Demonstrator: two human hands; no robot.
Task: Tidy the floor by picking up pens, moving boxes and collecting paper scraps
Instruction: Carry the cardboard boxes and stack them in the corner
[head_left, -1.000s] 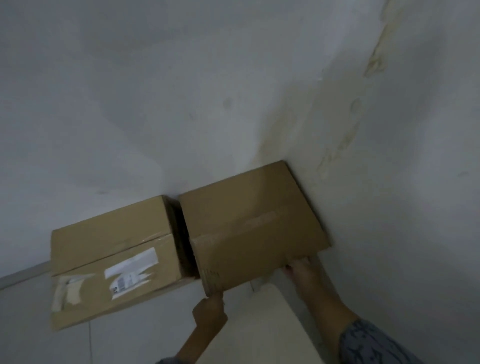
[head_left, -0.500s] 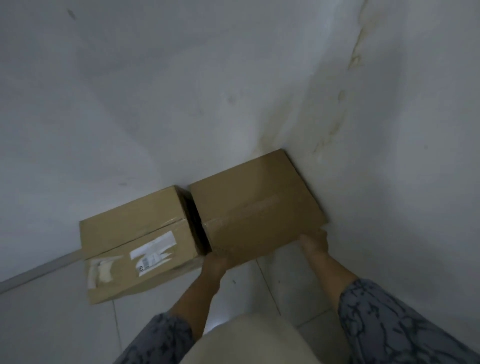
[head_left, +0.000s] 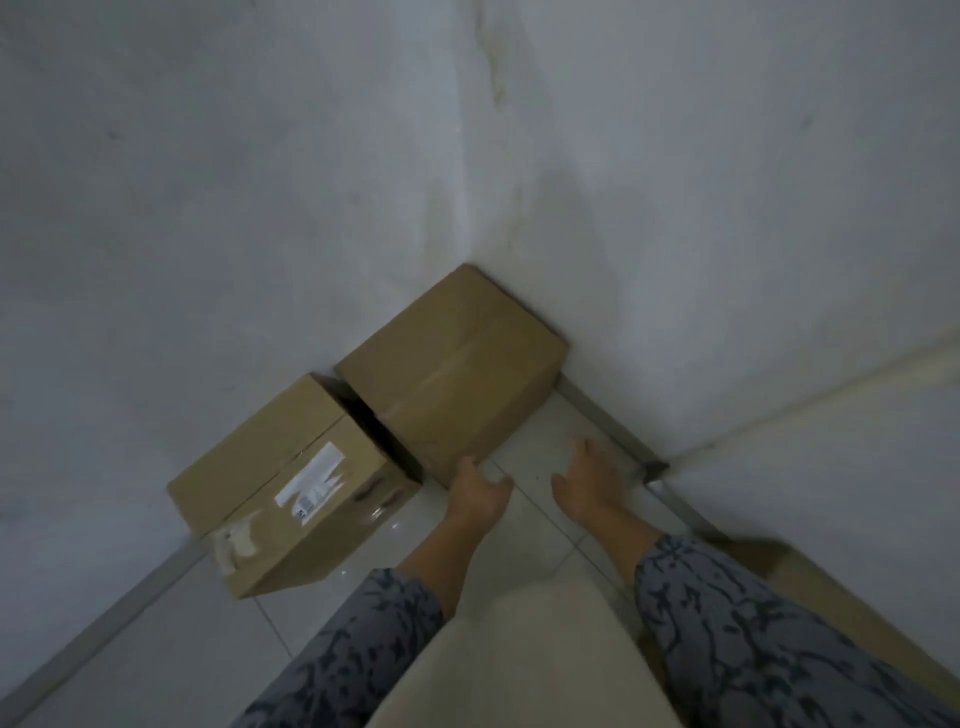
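A plain brown cardboard box (head_left: 457, 364) sits on the tiled floor, pushed into the corner where two white walls meet. Beside it on the left stands a second brown box (head_left: 291, 483) with a white label and tape on its front. My left hand (head_left: 475, 491) hovers just in front of the corner box's near lower edge, fingers apart, holding nothing. My right hand (head_left: 589, 480) is spread open over the floor, a little to the right of that box and clear of it. No pens or paper scraps show.
White walls (head_left: 208, 208) close in behind and to the right, with a grey skirting strip (head_left: 613, 426) along their base. Pale floor tiles (head_left: 171, 649) stretch to the lower left. A brown surface (head_left: 831, 597) lies at the lower right, behind my sleeve.
Both hands have let go of the corner box and drawn back from it. The box now rests in the corner, and the view has pulled away and risen.
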